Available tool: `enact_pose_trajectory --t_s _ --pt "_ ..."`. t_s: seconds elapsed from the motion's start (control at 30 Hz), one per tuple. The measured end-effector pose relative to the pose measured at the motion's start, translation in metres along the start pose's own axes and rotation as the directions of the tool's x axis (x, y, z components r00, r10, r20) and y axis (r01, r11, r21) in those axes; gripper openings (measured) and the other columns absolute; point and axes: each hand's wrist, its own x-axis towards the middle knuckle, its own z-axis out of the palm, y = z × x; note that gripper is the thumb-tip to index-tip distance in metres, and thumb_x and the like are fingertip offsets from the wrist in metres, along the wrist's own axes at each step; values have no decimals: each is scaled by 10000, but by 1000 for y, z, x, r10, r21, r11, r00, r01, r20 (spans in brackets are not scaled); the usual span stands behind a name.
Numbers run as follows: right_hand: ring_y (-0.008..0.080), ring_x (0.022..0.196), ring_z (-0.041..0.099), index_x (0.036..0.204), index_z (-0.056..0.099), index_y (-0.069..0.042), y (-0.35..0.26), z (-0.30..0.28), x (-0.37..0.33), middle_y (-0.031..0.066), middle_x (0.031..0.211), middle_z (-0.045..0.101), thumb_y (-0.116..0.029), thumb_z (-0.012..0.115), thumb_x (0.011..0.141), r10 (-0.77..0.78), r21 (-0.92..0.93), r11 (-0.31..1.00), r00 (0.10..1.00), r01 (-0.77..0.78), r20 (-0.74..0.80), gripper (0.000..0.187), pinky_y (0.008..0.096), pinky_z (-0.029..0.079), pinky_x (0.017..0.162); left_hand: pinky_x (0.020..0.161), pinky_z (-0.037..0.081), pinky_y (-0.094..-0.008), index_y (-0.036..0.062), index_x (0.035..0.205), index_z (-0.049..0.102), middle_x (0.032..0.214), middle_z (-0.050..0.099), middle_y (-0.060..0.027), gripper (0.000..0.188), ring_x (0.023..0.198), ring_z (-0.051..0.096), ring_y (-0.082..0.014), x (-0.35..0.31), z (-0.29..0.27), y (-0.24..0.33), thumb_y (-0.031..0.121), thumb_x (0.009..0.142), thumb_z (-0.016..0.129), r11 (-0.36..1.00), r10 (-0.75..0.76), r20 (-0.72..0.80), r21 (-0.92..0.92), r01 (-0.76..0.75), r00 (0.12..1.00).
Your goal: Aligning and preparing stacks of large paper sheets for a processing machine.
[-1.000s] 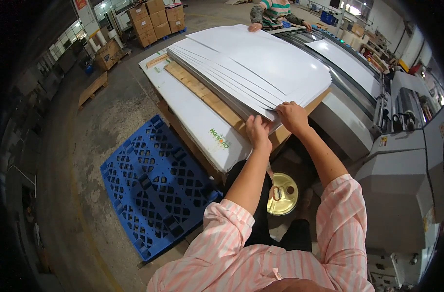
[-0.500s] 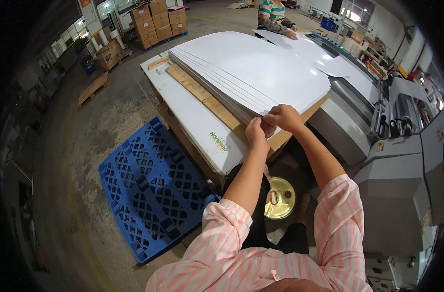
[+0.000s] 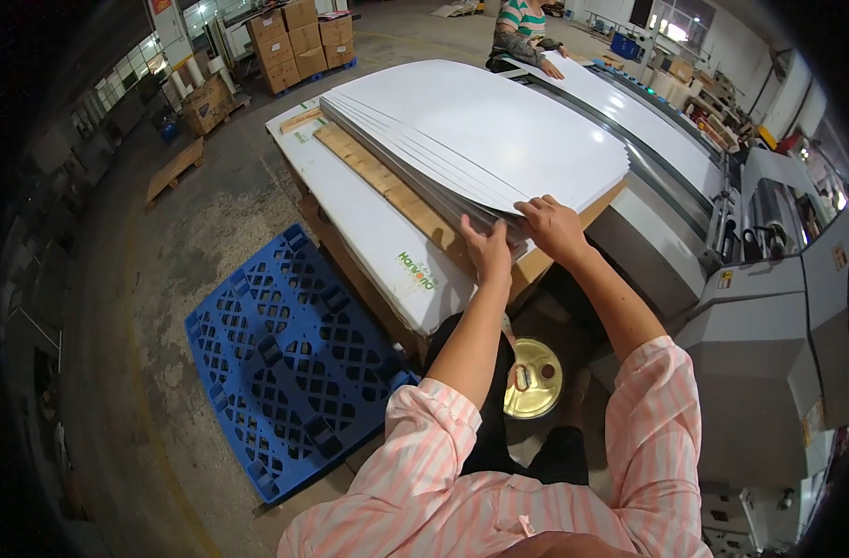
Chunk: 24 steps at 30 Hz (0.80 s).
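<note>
A tall stack of large white sheets (image 3: 499, 121) lies in front of me, its upper sheets fanned at the left edge. At the near corner, my right hand (image 3: 553, 229) has its fingers closed on the edge of a white sheet, which is lifted slightly. Just left of it, my left hand (image 3: 489, 251) is open, thumb and fingers apart, against the side of the stack below the raised edge. The left fingertips are partly hidden by the sheets. A wooden strip (image 3: 378, 181) runs along the stack's left side, on a white printed board (image 3: 387, 251).
On the right is a grey machine (image 3: 666, 251) with another white sheet (image 3: 620, 102) on its bed. Across it, a co-worker's hand (image 3: 552, 67) touches that sheet. A blue plastic pallet (image 3: 299, 349) lies at left; a gold round lid (image 3: 536, 395) is by my legs. Cartons (image 3: 299, 42) stand behind.
My left fingers have spread from a closed pose, and my right hand has shifted slightly. The co-worker's sheet has moved away from the stack and now lies flatter on the machine.
</note>
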Motion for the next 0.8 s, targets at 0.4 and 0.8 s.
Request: enact_pose_trajectory --t_s 0.4,0.8 --pt "309 715 588 807 630 -123 0 -41 35 92 746 619 -244 541 820 389 121 920 904 -372 -176 151 400 462 605 509 467 -274 -17 714 561 648 501 -31 162 562 500 -124 16 -15 -18 102 808 507 987 -47 255 160 6 966" --pt "309 792 564 841 646 -89 -7 4 -2 102 820 617 -253 522 833 242 73 963 953 -258 183 206 390 465 668 599 421 -266 3 778 572 714 525 -24 122 668 507 -116 19 -19 -18 111 796 519 974 -14 280 220 -50 960"
